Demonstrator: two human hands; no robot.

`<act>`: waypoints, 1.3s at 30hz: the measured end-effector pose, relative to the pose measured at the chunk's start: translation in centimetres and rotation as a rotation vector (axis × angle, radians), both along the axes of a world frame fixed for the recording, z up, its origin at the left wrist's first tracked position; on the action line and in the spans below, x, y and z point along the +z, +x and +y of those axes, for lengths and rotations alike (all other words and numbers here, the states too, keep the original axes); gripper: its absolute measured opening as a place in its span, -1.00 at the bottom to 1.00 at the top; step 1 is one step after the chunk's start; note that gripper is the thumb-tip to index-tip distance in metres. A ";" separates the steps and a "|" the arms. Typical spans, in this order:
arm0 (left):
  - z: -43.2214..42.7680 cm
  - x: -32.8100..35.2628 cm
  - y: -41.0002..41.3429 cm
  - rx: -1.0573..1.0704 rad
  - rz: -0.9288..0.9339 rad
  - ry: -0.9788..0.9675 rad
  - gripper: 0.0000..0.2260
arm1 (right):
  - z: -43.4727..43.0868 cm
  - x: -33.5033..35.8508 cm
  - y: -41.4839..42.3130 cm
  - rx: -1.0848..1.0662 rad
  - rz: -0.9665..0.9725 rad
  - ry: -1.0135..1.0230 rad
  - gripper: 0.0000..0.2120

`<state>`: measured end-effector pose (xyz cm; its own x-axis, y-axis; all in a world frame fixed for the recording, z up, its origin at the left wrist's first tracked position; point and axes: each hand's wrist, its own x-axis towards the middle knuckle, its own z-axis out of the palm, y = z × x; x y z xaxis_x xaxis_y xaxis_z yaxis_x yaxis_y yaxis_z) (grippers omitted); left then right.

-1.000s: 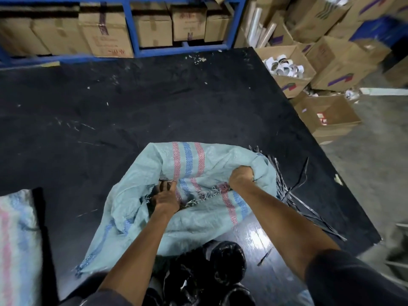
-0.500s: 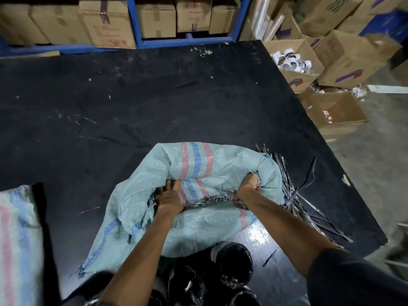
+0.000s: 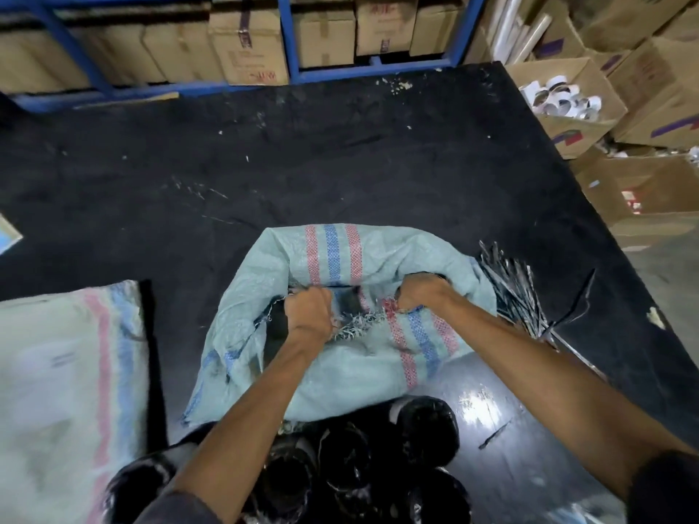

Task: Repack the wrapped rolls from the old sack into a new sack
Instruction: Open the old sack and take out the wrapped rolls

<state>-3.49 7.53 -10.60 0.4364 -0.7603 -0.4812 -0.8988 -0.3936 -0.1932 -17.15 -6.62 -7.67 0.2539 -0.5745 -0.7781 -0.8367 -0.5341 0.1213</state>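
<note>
A pale green woven sack (image 3: 351, 376) with red and blue stripes lies on the black table (image 3: 264, 164), its frayed mouth facing me. My left hand (image 3: 308, 315) grips the near edge of the mouth in a fist. My right hand (image 3: 418, 293) grips the same frayed edge further right. A dark gap shows between the two hands where the mouth is held apart. Several rolls wrapped in shiny black plastic (image 3: 427, 429) lie heaped at the table's near edge, below my forearms. A second striped sack (image 3: 72, 391) lies flat at the left.
A bundle of black plastic strips (image 3: 522, 296) fans out to the right of the sack. Cardboard boxes (image 3: 567, 104) stand off the table's right edge. A blue rack (image 3: 291, 43) with cartons runs along the back.
Both hands have closed into tighter fists on the sack's frayed edge and pulled it apart and up, opening the mouth. My view has shifted right, bringing more of the left sack into sight.
</note>
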 end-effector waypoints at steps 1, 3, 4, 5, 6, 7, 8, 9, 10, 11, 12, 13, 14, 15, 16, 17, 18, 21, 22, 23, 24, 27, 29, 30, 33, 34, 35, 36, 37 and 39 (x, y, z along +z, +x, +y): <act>0.7 0.4 0.5 -0.003 -0.060 0.094 -0.75 | 0.4 0.0 0.6 0.009 -0.036 0.006 -0.85; 2.6 1.1 2.1 0.037 -0.143 0.296 -0.61 | 1.3 -0.2 1.5 0.025 -0.125 0.007 -0.81; 3.6 1.1 3.1 0.066 -0.161 0.388 -0.57 | 1.7 -0.3 1.7 0.012 -0.177 -0.006 -0.83; 4.7 1.1 4.4 0.093 -0.164 0.446 -0.54 | 2.2 -0.5 1.9 0.001 -0.222 -0.027 -0.87; 5.9 0.9 5.6 0.130 -0.142 0.488 -0.51 | 2.8 -0.7 2.0 -0.016 -0.246 -0.051 -0.90; 7.0 0.5 6.7 0.187 -0.090 0.511 -0.46 | 3.4 -1.0 1.9 -0.026 -0.266 -0.061 -0.89; 8.2 0.0 7.6 0.274 0.000 0.508 -0.37 | 3.9 -1.4 1.8 -0.026 -0.274 -0.066 -0.87; 9.6 -0.5 8.2 0.375 0.094 0.475 -0.23 | 4.6 -1.7 1.6 -0.023 -0.296 -0.071 -0.83; 11.0 -0.9 8.3 0.454 0.171 0.414 -0.08 | 5.1 -2.2 1.4 -0.038 -0.320 -0.072 -0.78; 11.9 -1.4 8.2 0.498 0.234 0.353 0.02 | 5.5 -2.6 1.1 -0.053 -0.352 -0.066 -0.76; 12.8 -1.7 7.8 0.522 0.286 0.314 0.06 | 5.8 -3.0 0.8 -0.081 -0.375 -0.051 -0.78; 13.4 -2.3 7.4 0.535 0.324 0.297 0.07 | 6.1 -3.5 0.3 -0.108 -0.400 -0.046 -0.81; 13.7 -2.9 6.9 0.541 0.353 0.287 0.08 | 6.5 -4.1 -0.1 -0.131 -0.399 -0.054 -0.83; 14.0 -3.5 6.6 0.545 0.374 0.281 0.09 | 6.9 -4.9 -0.6 -0.138 -0.401 -0.065 -0.84; 14.0 -3.9 6.3 0.555 0.387 0.272 0.10 | 7.4 -5.8 -1.1 -0.138 -0.402 -0.092 -0.76; 14.0 -4.3 6.1 0.562 0.391 0.264 0.11 | 7.9 -6.6 -1.6 -0.130 -0.406 -0.116 -0.64; 13.9 -4.4 6.0 0.561 0.387 0.265 0.12 | 8.3 -7.1 -2.0 -0.126 -0.405 -0.131 -0.57; 13.7 -5.0 6.0 0.548 0.386 0.297 0.10 | 8.4 -8.2 -2.4 -0.122 -0.420 -0.102 -0.41; 13.7 -5.2 6.1 0.553 0.392 0.299 0.09 | 8.2 -8.4 -2.3 -0.139 -0.442 -0.078 -0.36; 13.7 -5.3 6.1 0.557 0.392 0.289 0.09 | 8.1 -8.5 -2.3 -0.145 -0.462 -0.064 -0.32; 13.7 -5.5 6.1 0.557 0.393 0.272 0.08 | 8.0 -8.5 -2.1 -0.151 -0.467 -0.056 -0.30; 13.6 -6.1 6.1 0.551 0.389 0.247 0.05 | 8.0 -8.8 -1.9 -0.128 -0.441 -0.096 -0.30; 13.6 -6.1 6.3 0.553 0.387 0.268 0.06 | 8.0 -8.6 -1.8 -0.099 -0.416 -0.114 -0.30; 13.7 -6.0 6.5 0.556 0.391 0.291 0.07 | 8.0 -8.5 -1.7 -0.087 -0.411 -0.115 -0.30; 13.0 -5.7 6.8 0.475 0.278 0.329 0.07 | 7.9 -8.2 -1.7 -0.080 -0.412 -0.121 -0.29; 12.4 -5.4 6.5 0.379 0.159 0.327 0.01 | 7.9 -8.1 -1.7 -0.076 -0.412 -0.126 -0.30; 11.7 -4.9 6.1 0.259 0.060 0.303 -0.13 | 7.9 -8.0 -1.7 -0.073 -0.411 -0.130 -0.29; 11.1 -4.1 5.5 0.147 0.014 0.272 -0.34 | 8.0 -7.9 -1.8 -0.071 -0.411 -0.135 -0.28; 10.7 -3.4 4.8 0.048 0.001 0.257 -0.53 | 8.1 -7.8 -1.8 -0.073 -0.413 -0.134 -0.25; 10.9 -2.5 3.9 -0.084 0.004 0.231 -0.66 | 8.3 -7.4 -1.8 -0.067 -0.420 -0.129 -0.19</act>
